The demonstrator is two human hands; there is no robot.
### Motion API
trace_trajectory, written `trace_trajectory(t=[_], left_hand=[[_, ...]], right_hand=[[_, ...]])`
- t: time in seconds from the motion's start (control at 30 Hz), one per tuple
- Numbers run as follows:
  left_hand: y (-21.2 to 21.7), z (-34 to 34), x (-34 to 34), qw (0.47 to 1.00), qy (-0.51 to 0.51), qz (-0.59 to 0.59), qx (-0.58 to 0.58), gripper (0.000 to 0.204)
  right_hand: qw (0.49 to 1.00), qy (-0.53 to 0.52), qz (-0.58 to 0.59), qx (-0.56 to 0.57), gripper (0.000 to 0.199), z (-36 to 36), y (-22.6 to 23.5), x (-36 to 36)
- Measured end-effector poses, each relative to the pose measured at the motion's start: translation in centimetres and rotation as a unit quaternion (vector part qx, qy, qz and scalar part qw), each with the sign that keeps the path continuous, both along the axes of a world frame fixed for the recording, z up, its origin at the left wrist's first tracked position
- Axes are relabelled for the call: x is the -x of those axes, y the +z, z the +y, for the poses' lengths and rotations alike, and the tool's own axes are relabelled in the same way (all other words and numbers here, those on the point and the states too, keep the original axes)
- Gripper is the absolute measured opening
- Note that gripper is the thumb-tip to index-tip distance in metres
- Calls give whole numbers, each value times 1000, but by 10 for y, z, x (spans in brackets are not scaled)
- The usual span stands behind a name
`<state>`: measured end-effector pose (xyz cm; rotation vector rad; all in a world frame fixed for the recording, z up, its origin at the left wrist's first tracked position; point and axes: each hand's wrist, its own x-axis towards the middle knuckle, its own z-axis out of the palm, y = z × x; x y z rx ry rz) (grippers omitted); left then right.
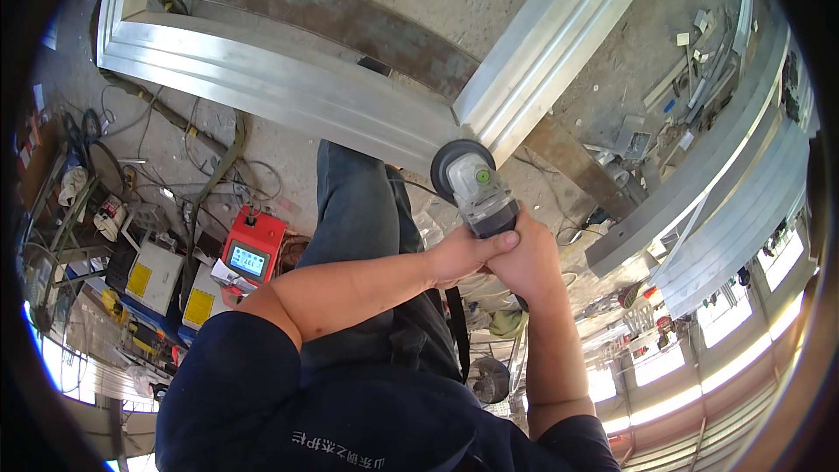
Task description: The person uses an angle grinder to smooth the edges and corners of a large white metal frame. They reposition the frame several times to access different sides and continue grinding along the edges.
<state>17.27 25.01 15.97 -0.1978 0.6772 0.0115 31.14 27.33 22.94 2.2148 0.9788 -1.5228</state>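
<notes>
Head view: grey angle grinder point(476, 188), dark disc, green button.

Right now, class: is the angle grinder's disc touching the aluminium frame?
Cannot tell. In the head view the disc overlaps the aluminium frame's corner joint, but neither contact nor gap shows plainly.

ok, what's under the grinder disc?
The angle grinder disc sits over the corner joint of the aluminium frame. The contact spot itself is hidden by the disc. Both hands grip the body.

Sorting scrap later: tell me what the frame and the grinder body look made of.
Frame: probably aluminium or other light metal, judging by its silvery brushed sheen and ribbed profile. Angle grinder, gripped by the left hand and right hand: light grey housing, likely plastic, matte look.
</notes>
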Motion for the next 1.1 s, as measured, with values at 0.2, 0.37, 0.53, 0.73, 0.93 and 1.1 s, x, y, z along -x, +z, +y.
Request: trace_trajectory(t=[0.2,0.37,0.53,0.73,0.93,1.1], left_hand=[[4,-2,-1,1000,-4,12,1,75],[0,0,1,1000,4,6,4,74],[-2,-4,2,1000,-5,12,-14,73],[7,-5,8,1000,-2,1,29,77],[23,-16,30,999,-35,4,-24,68],[14,-10,69,983,-93,142,-65,67]], right_hand=[[1000,-12,0,-8,57,-6,2,0],[1000,-6,1,-10,56,-3,-2,0],[999,-32,5,-4,57,-5,-1,1],[1000,-11,7,-8,56,-19,0,5],[995,-84,-7,-50,52,-60,13,32],[983,-157,26,-86,57,-83,-18,83]])
